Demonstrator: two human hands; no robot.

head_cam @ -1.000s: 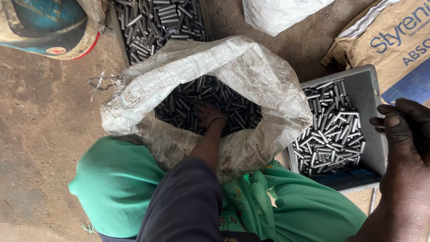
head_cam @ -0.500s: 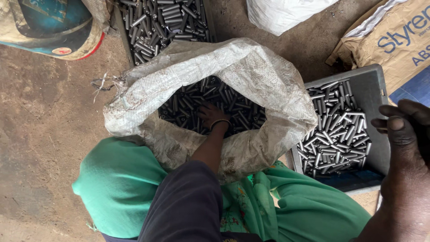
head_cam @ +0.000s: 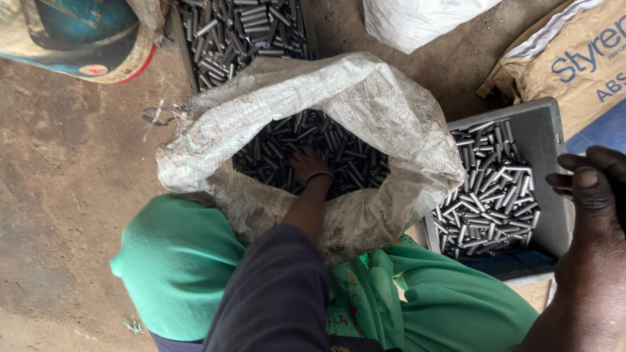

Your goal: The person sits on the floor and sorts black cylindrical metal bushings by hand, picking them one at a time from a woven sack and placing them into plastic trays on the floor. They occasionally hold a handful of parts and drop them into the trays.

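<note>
Head view, looking straight down. Left hand [head_cam: 308, 166] is plunged into the white woven sack [head_cam: 391, 124], buried to the wrist among the dark metal pins [head_cam: 345, 153] that fill it. A dark band sits on the wrist. Fingers are sunk in the pile, so I cannot tell whether that hand is closed on pins or spread loose.

Right hand [head_cam: 590, 186] is at the right edge, above the outer rim of the grey tray [head_cam: 544, 130]. Fingers curl inward, thumb on top; nothing visible in it, and whether it actually pinches anything I cannot tell.

The grey tray lies on the floor touching the sack's right side, holding a loose layer of the same pins, shinier. A second batch of pins [head_cam: 241, 29] sits in a dark tray behind the sack. Green cloth [head_cam: 176, 261] covers the lap at the sack's near side. A brown paper bag [head_cam: 574, 58] lies top right, a white bag [head_cam: 417, 19] top centre, a blue drum [head_cam: 72, 32] top left.

Judgement on doing the grab well: scoop with fingers aligned to the pins, take a moderate handful rather than a full fist, and lift clear of the sack's folded rim so none catch and drop on the floor.
</note>
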